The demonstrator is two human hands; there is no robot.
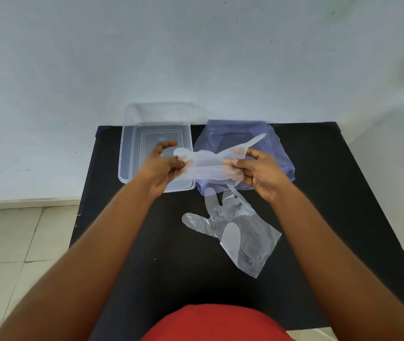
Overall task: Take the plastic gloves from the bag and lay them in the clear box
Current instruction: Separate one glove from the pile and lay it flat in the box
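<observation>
Far to the left of the left hand (164, 166), pale floor tiles (11, 237) and a white wall (48, 70). Just behind and under that hand, the clear plastic box (128, 153), open and with nothing in it yet, sitting at the back left of the black table (166, 262). Left hand up above the box's right edge, thumb and fingers pinching one end of a thin see-through glove (206, 166). Glove stretched flat in the air between the two hands, one plastic finger poking up and away toward the back right. Right hand (260, 171) pinching the other end with thumb and fingertips. Behind and under the right hand, the crinkly bluish plastic bag (240, 136), lying on the table. Nearer than both hands, toward the right one, a second see-through glove (240, 235), flat on the table and a bit wrinkly, touched by neither hand. Probably very light and floppy, these gloves, and a little slippery too, so easy to bunch up or blow away. Best to hold by two edges, like now, to keep it flat. Likely next: over to the left and down into the box, then a pinch at the cuff of the glove on the table.
</observation>
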